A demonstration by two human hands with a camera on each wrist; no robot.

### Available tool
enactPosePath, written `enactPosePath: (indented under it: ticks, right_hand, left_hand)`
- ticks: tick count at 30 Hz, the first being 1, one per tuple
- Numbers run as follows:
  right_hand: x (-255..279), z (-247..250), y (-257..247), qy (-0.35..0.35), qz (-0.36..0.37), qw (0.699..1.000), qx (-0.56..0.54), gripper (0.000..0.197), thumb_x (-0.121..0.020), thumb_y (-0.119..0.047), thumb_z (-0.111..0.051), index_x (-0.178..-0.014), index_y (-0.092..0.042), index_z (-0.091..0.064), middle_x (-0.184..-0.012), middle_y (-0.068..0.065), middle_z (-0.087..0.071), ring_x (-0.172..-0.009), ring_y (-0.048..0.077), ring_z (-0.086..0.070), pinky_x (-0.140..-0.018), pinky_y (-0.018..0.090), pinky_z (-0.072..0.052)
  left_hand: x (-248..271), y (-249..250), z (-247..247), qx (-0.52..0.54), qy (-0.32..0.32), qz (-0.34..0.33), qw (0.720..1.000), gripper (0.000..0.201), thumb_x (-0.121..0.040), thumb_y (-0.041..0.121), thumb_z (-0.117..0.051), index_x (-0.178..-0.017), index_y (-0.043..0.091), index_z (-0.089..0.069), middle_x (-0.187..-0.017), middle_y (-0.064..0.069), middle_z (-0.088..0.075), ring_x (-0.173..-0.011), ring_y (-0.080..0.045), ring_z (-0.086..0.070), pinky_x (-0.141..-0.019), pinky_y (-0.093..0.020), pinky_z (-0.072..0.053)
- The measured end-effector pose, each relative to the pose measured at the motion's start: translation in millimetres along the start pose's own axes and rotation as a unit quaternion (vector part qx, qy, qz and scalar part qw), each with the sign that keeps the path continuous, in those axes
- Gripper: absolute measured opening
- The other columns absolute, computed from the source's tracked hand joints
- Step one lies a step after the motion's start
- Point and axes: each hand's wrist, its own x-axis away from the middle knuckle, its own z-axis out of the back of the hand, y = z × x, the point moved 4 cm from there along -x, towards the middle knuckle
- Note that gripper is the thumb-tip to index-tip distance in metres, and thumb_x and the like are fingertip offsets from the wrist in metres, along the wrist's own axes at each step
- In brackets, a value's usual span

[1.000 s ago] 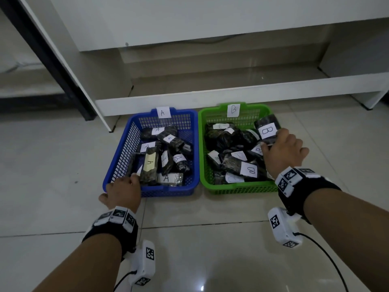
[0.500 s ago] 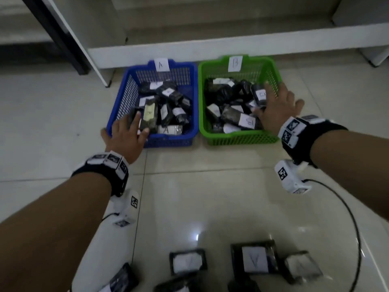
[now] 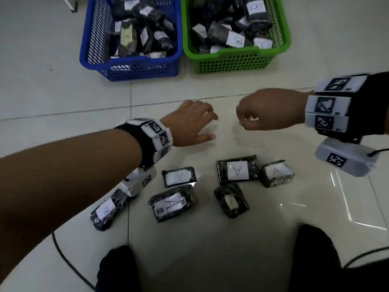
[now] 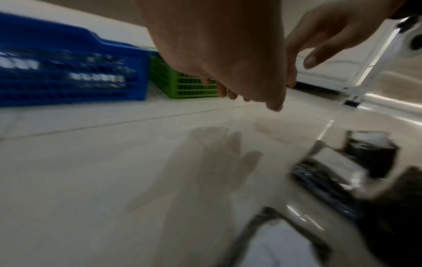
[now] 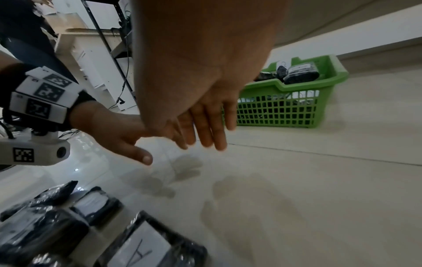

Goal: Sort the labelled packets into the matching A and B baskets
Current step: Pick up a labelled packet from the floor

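Note:
The blue basket (image 3: 136, 69) at top left holds several A packets. Beside it on the right, the green basket (image 3: 233, 62) holds several B packets. My left hand (image 3: 202, 127) hovers palm down over bare tile with fingers spread and holds nothing. My right hand (image 3: 250, 116) hangs close beside it with relaxed fingers (image 5: 205, 126), also empty. Below the hands lie loose dark packets: A-labelled ones (image 3: 179, 177), (image 3: 236, 171), (image 3: 276, 173), (image 3: 171, 203), one with an unreadable label (image 3: 231, 200), and a B packet (image 3: 109, 209) partly under my left wrist camera.
My dark-clothed knees (image 3: 117, 268) (image 3: 315, 260) frame the bottom of the head view. Cables (image 3: 63, 256) trail across the glossy tile floor (image 3: 210, 91). A white furniture leg (image 3: 72, 5) stands left of the blue basket.
The right hand let go of a B packet in the green basket. Both hands then drew back from the baskets toward me, over the floor packets. The head view tilted down.

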Motion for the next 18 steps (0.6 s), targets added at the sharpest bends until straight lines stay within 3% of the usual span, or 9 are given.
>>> enactPosePath:
  ticks: [2,4,6,8,12,16,18]
  right_hand:
    - [16,-22,5,-0.139,-0.032,0.990,0.022,0.035,-0.089,-0.052,-0.045,-0.086,-0.019,-0.057,-0.091,0.001,-0.062,-0.077,0.018,-0.055,-0.074,0.036,-0.049]
    - [30,-41,15,-0.238,-0.051,0.968,0.065,0.052,-0.081,-0.069,-0.044,-0.099,-0.022,-0.056,-0.100,-0.002,-0.062,-0.086,0.016,-0.056,-0.081,0.033,-0.050]
    - [39,-56,23,-0.287,-0.045,0.950,0.111,0.073,-0.068,-0.081,-0.045,-0.115,-0.026,-0.051,-0.110,-0.005,-0.059,-0.093,0.016,-0.055,-0.086,0.033,-0.048]
    - [44,-68,26,-0.305,-0.032,0.943,0.128,0.084,-0.061,-0.085,-0.048,-0.123,-0.029,-0.045,-0.118,-0.006,-0.055,-0.099,0.017,-0.055,-0.090,0.034,-0.047]
    - [48,-90,10,-0.295,0.036,0.945,0.133,0.083,-0.062,-0.082,-0.052,-0.124,-0.027,-0.044,-0.122,-0.006,-0.048,-0.105,0.018,-0.055,-0.093,0.037,-0.046]
    - [51,-113,-10,-0.298,0.071,0.937,0.167,0.068,-0.081,-0.060,-0.055,-0.131,-0.017,-0.039,-0.131,0.004,-0.045,-0.115,0.023,-0.051,-0.096,0.036,-0.043]
    - [49,-115,-13,-0.299,0.061,0.940,0.151,0.064,-0.083,-0.049,-0.059,-0.132,-0.014,-0.037,-0.130,0.008,-0.045,-0.112,0.025,-0.052,-0.089,0.034,-0.044]
  left_hand:
    - [-11,28,-9,0.026,-0.045,-0.031,0.998,0.060,-0.089,0.061,-0.043,-0.134,0.022,-0.042,-0.135,-0.003,-0.045,-0.122,-0.023,-0.043,-0.101,-0.038,-0.030]
    - [-19,47,-16,0.082,-0.097,-0.033,0.991,0.066,-0.085,0.061,-0.050,-0.137,0.021,-0.039,-0.134,-0.001,-0.046,-0.120,-0.021,-0.046,-0.100,-0.035,-0.034]
    - [-23,59,-24,0.147,-0.156,-0.002,0.977,0.071,-0.083,0.059,-0.057,-0.138,0.020,-0.037,-0.131,-0.001,-0.049,-0.118,-0.020,-0.048,-0.096,-0.031,-0.037]
    - [-26,67,-32,0.170,-0.190,0.014,0.967,0.069,-0.079,0.057,-0.063,-0.133,0.018,-0.043,-0.124,-0.002,-0.054,-0.111,-0.020,-0.051,-0.088,-0.029,-0.040]
    - [-28,73,-42,0.185,-0.205,0.025,0.961,0.052,-0.077,0.048,-0.071,-0.114,0.016,-0.054,-0.110,-0.003,-0.059,-0.097,-0.019,-0.053,-0.077,-0.028,-0.041]
    - [-33,70,-43,0.229,-0.204,0.058,0.950,0.046,-0.076,0.038,-0.075,-0.109,0.010,-0.058,-0.107,-0.005,-0.061,-0.097,-0.021,-0.054,-0.076,-0.026,-0.040]
    - [-35,67,-43,0.242,-0.212,0.071,0.944,0.045,-0.076,0.035,-0.076,-0.108,0.008,-0.058,-0.103,-0.005,-0.060,-0.093,-0.020,-0.053,-0.070,-0.025,-0.038]
